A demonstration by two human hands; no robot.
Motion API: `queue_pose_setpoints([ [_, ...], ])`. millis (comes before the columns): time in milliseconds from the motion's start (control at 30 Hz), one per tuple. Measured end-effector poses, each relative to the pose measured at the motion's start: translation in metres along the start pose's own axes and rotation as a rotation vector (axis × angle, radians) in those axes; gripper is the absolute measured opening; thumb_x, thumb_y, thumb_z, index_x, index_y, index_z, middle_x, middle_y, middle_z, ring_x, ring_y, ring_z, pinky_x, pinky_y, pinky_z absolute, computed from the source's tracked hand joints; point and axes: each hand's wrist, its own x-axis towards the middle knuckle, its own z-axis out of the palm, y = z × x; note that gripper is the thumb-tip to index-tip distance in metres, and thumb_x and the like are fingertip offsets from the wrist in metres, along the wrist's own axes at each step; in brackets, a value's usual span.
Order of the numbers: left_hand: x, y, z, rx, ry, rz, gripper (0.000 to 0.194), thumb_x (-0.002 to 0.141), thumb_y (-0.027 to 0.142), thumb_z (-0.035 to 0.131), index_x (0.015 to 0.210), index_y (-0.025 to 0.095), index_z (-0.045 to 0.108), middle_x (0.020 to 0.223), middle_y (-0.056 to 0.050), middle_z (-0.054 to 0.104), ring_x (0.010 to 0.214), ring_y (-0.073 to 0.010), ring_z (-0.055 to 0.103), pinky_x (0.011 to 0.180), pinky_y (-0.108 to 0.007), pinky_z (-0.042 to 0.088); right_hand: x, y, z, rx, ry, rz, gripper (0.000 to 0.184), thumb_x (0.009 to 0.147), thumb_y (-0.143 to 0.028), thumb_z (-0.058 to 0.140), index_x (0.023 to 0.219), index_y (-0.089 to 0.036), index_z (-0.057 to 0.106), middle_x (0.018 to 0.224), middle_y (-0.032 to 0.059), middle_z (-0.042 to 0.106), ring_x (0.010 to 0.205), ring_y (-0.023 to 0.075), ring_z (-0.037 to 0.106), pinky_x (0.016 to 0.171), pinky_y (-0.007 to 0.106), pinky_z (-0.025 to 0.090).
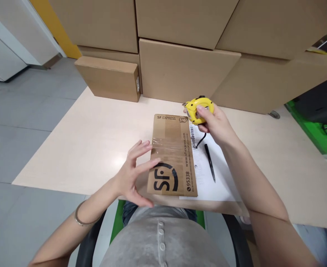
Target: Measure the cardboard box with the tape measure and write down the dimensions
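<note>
My right hand (pixel 212 120) is closed around a yellow tape measure (pixel 198 110), held above the far right corner of a flat brown cardboard box (pixel 170 155). A dark wrist strap hangs from the tape measure. The box carries black SF Express print and a band of clear tape. Along its left side, my left hand (pixel 137 172) has its fingers spread, with a fingertip over the box's edge; whether it touches, I cannot tell. To the right of the box, a black pen (pixel 210 163) lies on a printed white sheet (pixel 224 185), which the box partly covers.
Large cardboard boxes (pixel 180 70) are stacked along the table's back edge. A smaller brown box (pixel 110 79) stands before them at the back left. The pale table (pixel 77 148) ends at the left above a grey tiled floor (pixel 21 155). Green and black items sit beyond the right side.
</note>
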Motion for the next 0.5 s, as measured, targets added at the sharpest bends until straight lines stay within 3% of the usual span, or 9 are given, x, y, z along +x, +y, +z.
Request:
queue_pose_setpoints([
  [67, -0.006, -0.003, 0.006, 0.027, 0.049, 0.004, 0.109, 0.061, 0.073, 0.088, 0.158, 0.04, 0.049, 0.154, -0.012, 0.046, 0.14, -0.0445, 0.052, 0.12, -0.066, 0.042, 0.003, 0.004, -0.006, 0.059, -0.036, 0.067, 0.049, 0.082, -0.071, 0.075, 0.089, -0.026, 0.056, 0.078, -0.003, 0.057, 0.052, 0.0097, 0.033, 0.044, 0.027, 0.024],
  [133, -0.008, -0.007, 0.01, 0.01, 0.187, -0.032, 0.093, 0.075, 0.068, 0.082, 0.158, 0.044, 0.047, 0.154, -0.01, 0.046, 0.137, -0.0392, 0.057, 0.109, -0.057, 0.055, 0.003, 0.002, -0.01, 0.084, -0.004, 0.069, 0.047, 0.081, -0.068, 0.078, 0.087, -0.026, 0.057, 0.075, -0.0033, 0.053, 0.052, 0.0096, 0.032, 0.043, 0.027, 0.023],
  [200, -0.004, -0.008, 0.011, 0.003, 0.378, -0.119, 0.069, 0.091, 0.059, 0.07, 0.156, 0.049, 0.047, 0.155, -0.006, 0.051, 0.139, -0.0343, 0.058, 0.109, -0.052, 0.055, -0.002, -0.004, -0.017, 0.098, 0.074, 0.041, 0.043, 0.082, -0.063, 0.079, 0.091, -0.025, 0.061, 0.077, -0.0021, 0.055, 0.055, 0.01, 0.035, 0.042, 0.026, 0.024],
  [300, 0.007, 0.0, 0.007, 0.008, 0.615, -0.435, 0.051, 0.102, 0.053, 0.058, 0.153, 0.044, 0.053, 0.156, -0.003, 0.059, 0.152, -0.0311, 0.049, 0.126, -0.051, 0.04, -0.018, -0.014, -0.027, 0.092, 0.152, 0.007, 0.037, 0.085, -0.056, 0.079, 0.093, -0.023, 0.065, 0.079, -0.0005, 0.057, 0.056, 0.0094, 0.038, 0.042, 0.026, 0.023],
  [400, 0.021, 0.009, 0.004, -0.218, 0.66, -0.79, 0.069, 0.096, 0.069, 0.059, 0.155, 0.034, 0.054, 0.165, -0.003, 0.055, 0.16, -0.0319, 0.04, 0.13, -0.044, 0.036, -0.035, -0.018, -0.031, 0.023, 0.169, 0.04, 0.037, 0.085, -0.054, 0.08, 0.092, -0.022, 0.065, 0.077, -0.0012, 0.058, 0.051, 0.0076, 0.038, 0.041, 0.025, 0.024],
  [500, 0.03, 0.011, 0.006, -0.588, 0.581, -0.969, 0.093, 0.079, 0.084, 0.066, 0.155, 0.031, 0.055, 0.162, -0.008, 0.059, 0.158, -0.0382, 0.043, 0.123, -0.047, 0.046, -0.048, -0.013, -0.028, -0.067, 0.152, 0.121, 0.039, 0.083, -0.055, 0.083, 0.091, -0.021, 0.065, 0.073, -0.0027, 0.06, 0.048, 0.0066, 0.039, 0.041, 0.024, 0.028],
])
